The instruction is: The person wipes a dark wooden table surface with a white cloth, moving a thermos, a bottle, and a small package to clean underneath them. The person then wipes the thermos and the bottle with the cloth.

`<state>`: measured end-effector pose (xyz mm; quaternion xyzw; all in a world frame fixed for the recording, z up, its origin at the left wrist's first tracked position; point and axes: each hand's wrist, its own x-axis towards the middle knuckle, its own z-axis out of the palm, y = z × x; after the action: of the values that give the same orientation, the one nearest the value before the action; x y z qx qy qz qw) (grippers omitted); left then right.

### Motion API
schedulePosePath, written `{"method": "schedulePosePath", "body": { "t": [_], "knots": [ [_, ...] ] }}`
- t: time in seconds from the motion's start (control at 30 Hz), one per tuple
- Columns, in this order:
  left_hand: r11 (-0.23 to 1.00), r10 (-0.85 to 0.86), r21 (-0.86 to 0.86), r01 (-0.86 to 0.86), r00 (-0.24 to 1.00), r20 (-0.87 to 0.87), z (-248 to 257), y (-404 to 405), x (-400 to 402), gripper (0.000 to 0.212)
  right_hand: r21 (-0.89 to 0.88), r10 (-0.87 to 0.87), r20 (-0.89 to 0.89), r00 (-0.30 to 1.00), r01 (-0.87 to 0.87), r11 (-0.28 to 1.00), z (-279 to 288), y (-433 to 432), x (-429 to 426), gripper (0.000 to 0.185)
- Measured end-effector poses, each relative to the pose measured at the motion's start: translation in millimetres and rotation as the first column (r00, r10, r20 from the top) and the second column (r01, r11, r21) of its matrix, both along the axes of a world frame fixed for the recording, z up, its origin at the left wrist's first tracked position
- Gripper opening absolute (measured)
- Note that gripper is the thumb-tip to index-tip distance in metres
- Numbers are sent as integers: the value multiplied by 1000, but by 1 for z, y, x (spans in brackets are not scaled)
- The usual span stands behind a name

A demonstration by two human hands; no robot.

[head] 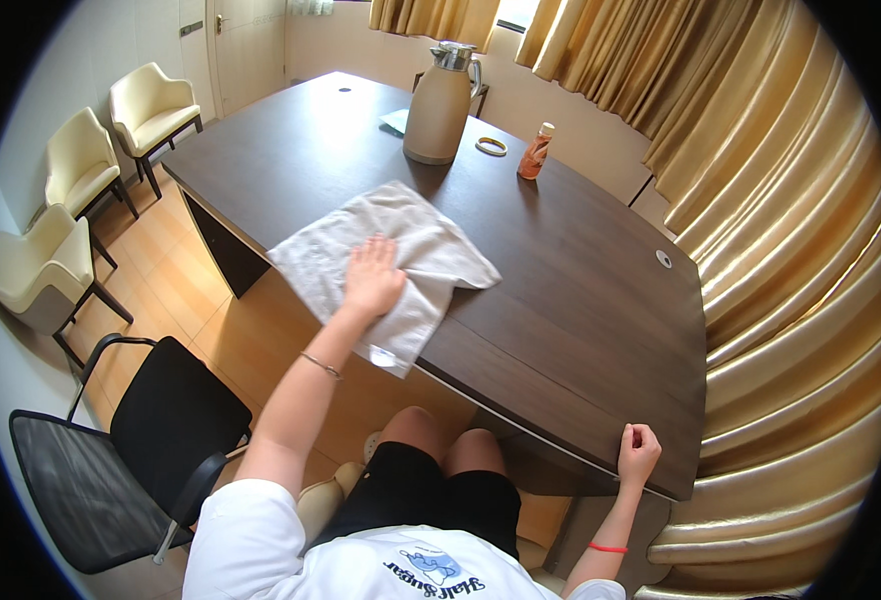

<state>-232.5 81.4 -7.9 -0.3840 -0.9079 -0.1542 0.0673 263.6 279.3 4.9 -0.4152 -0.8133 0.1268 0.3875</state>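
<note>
My left hand (374, 277) lies flat, palm down, on a light grey towel (425, 232). The towel is spread unevenly on the dark wooden desk (560, 300), with folds near its right corner. Its near part, with a white tag (382, 355), hangs past the desk's front edge. Over at the right, my right hand (640, 450) is loosely curled at the near edge of the desk, and nothing shows in it. Beyond the towel stands a beige vacuum jug (437, 112) with a metal lid and handle.
A small bottle of orange-red drink (536, 154) and a ring-shaped roll of tape (491, 146) are right of the jug. Behind it lies a pale flat packet (395, 120). A black mesh chair (178, 405) stands at my left, cream armchairs (88, 165) along the wall, gold curtains (785, 300) at the right.
</note>
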Motion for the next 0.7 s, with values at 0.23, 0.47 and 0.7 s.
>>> {"method": "schedulePosePath", "body": {
  "t": [0.23,0.47,0.7],
  "knots": [
    [921,384,-61,-384,923,-14,-2,-86,-98,63,-2,-15,-18,1000,15,1000,-1,0,-1,18],
    [845,534,-54,-532,845,30,-5,-90,-129,64,6,-3,-2,1000,3,1000,-1,0,-1,21],
    [805,589,-79,-588,808,-6,-3,-82,-140,64,16,-6,-1,1000,6,1000,-5,3,2,22]
  ]
}}
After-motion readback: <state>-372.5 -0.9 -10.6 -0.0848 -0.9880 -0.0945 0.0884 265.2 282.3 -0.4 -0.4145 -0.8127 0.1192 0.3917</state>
